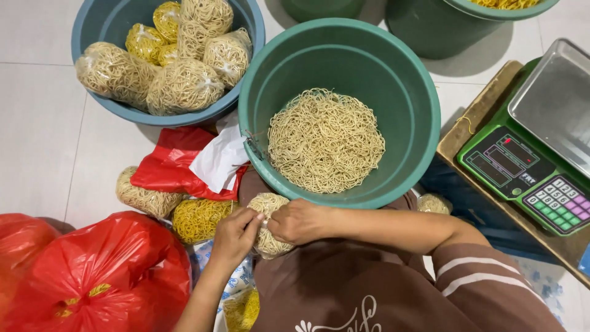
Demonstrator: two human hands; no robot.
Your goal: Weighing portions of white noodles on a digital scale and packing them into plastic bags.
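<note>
Both my hands hold a small clear bag of pale dry noodles (268,208) just below the rim of a green bucket (405,80). My left hand (234,237) pinches the bag's left side. My right hand (300,221) grips its right side, fingers curled over the top. Loose pale noodles (326,140) fill the bottom of the green bucket. A blue tub (104,21) at the upper left holds several filled noodle bags (184,86).
Red plastic bags (104,270) lie at the lower left, another red bag with white plastic (178,163) beside the bucket. Two filled noodle bags (196,218) rest on the floor. A green digital scale (534,160) with a steel pan sits on a wooden board at right. More green buckets (442,27) stand at the top.
</note>
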